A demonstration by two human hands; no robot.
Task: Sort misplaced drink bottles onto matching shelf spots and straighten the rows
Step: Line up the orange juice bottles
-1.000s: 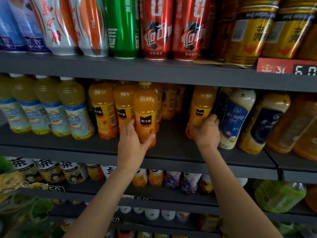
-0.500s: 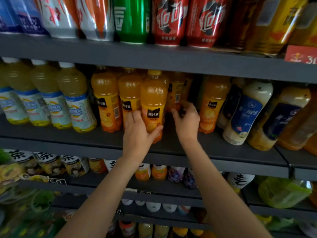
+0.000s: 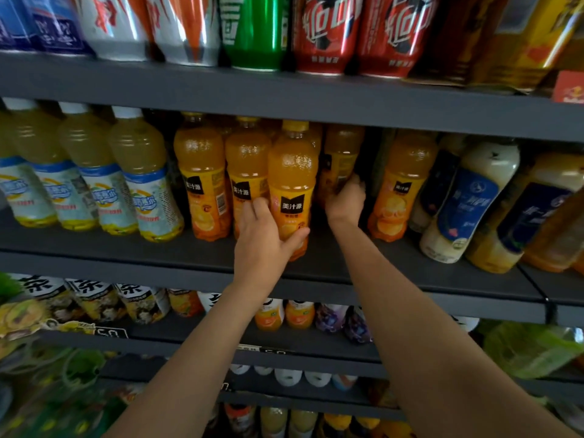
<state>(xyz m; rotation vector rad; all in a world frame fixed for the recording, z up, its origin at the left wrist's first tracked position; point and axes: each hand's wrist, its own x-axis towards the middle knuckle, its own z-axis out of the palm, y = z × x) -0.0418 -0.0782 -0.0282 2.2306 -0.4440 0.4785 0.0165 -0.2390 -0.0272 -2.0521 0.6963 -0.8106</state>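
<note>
left hand: (image 3: 264, 245) wrapped round the lower half of the front orange juice bottle (image 3: 292, 184), thumb on its right side, fingers on its left. Same grip as half a second ago.
front bottle: upright on the middle shelf (image 3: 316, 267), near the front edge, ahead of its row; touching the orange bottle behind-left (image 3: 248, 172).
right hand: (image 3: 344, 202) deeper into the shelf than before, fingers curled round the lower part of a rear orange bottle (image 3: 339, 162) in the dark gap. A second ago it gripped the lone orange bottle (image 3: 399, 191) to the right; now off that one.
lone orange bottle: stands free, just beside the white-and-blue bottles (image 3: 464, 203), which lean left.
orange row: third bottle (image 3: 200, 175) leftmost, upright.
left neighbours: pale yellow bottles with white caps (image 3: 139, 175), in a row, unmoved.
top shelf: cans, red (image 3: 325, 33) and green (image 3: 252, 30), blurred.
view: camera closer than earlier.
</note>
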